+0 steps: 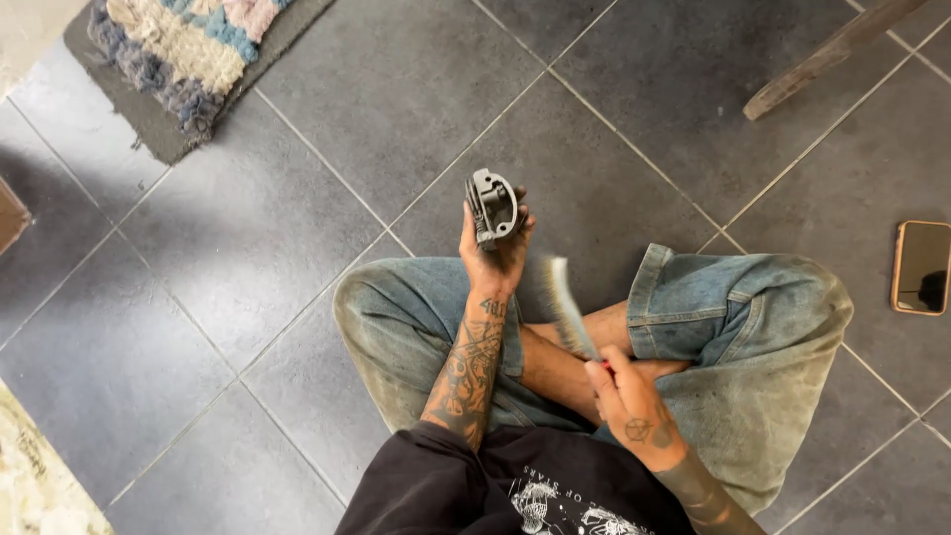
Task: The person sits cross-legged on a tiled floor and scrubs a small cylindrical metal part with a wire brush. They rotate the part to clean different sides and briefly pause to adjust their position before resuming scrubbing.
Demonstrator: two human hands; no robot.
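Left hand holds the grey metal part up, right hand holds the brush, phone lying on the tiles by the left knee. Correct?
Not quite. The head view shows the phone on the tiles by the right knee. The rest holds: left hand grips the grey metal part, right hand the brush.

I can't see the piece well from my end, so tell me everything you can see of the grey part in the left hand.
The grey part is a small, dull grey block that looks like cast metal, with a ribbed side and a rounded frame around a dark opening. It is held up in front of the knees, above the tiled floor, tilted slightly left. The left hand clasps it from below with its fingertips; nothing else touches it. The brush is apart from it.
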